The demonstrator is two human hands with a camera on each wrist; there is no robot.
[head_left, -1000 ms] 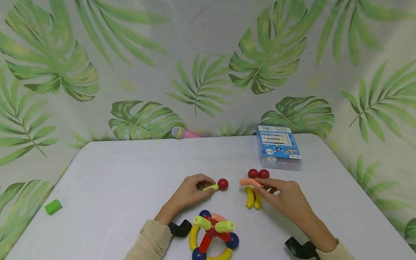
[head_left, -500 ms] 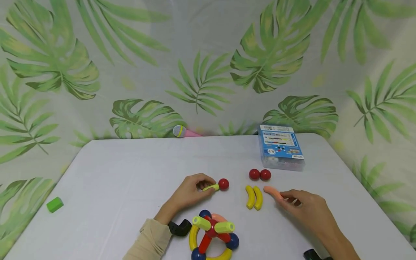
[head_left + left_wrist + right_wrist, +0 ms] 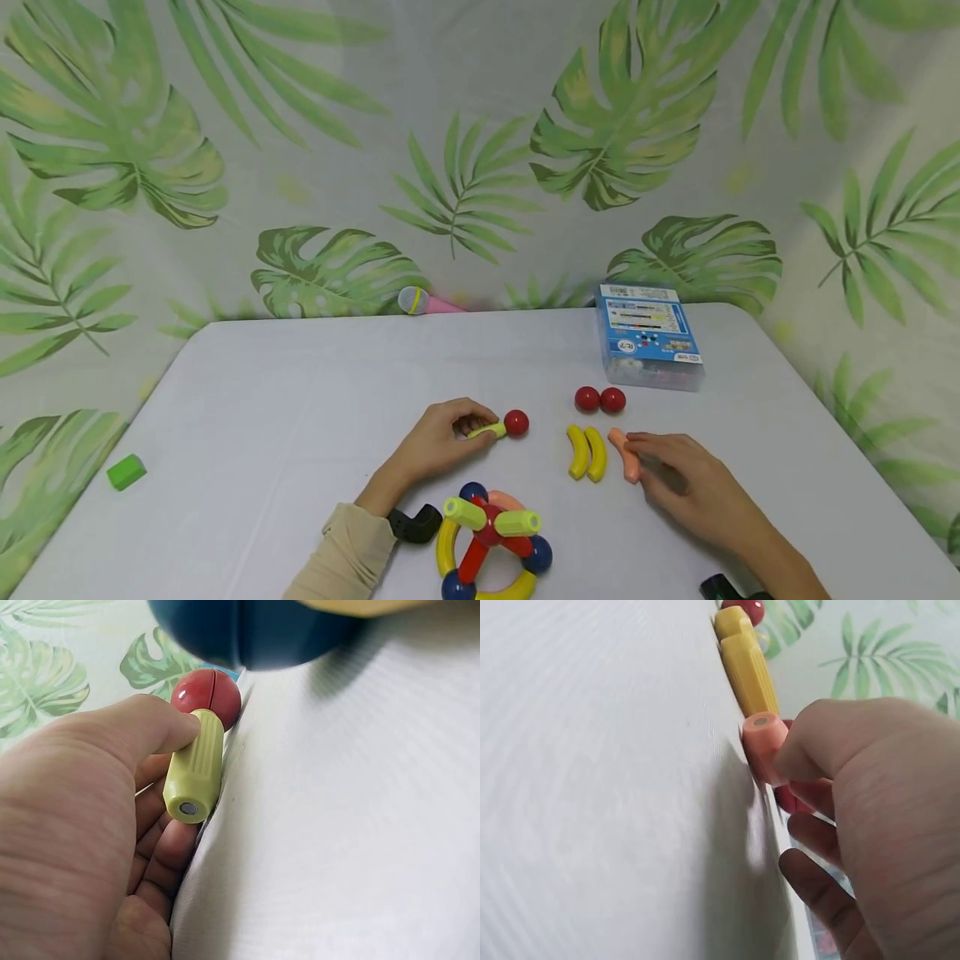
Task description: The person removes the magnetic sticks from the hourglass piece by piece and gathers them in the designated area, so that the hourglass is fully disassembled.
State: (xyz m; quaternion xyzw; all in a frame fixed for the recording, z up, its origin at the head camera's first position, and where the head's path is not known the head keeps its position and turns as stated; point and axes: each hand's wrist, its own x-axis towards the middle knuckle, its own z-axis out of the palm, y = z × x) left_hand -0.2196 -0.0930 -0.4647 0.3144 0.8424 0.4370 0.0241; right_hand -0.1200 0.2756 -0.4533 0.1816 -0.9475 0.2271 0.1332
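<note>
My left hand (image 3: 450, 433) pinches a light green magnetic stick (image 3: 196, 769) between thumb and fingers, low over the table. A red ball (image 3: 516, 423) sits at the stick's far end. On the right, an orange curved magnetic stick (image 3: 624, 455) lies on the table beside two yellow curved sticks (image 3: 587, 452). My right hand (image 3: 697, 492) is at the orange stick's right side, touching it, its fingers spread apart. In the right wrist view, the thumb lies against the orange stick (image 3: 763, 746), hiding part of it.
A ball-and-stick build (image 3: 492, 533) with blue balls stands at the front centre. Two red balls (image 3: 600, 400) lie behind the yellow sticks. A blue-labelled plastic box (image 3: 651, 337) is at the back right, a toy microphone (image 3: 429, 302) at the back edge, a green block (image 3: 126, 472) far left.
My right hand has carried the orange stick rightward, turned it and laid it alongside the yellow ones; its fingers have loosened. My left hand holds still with the green stick.
</note>
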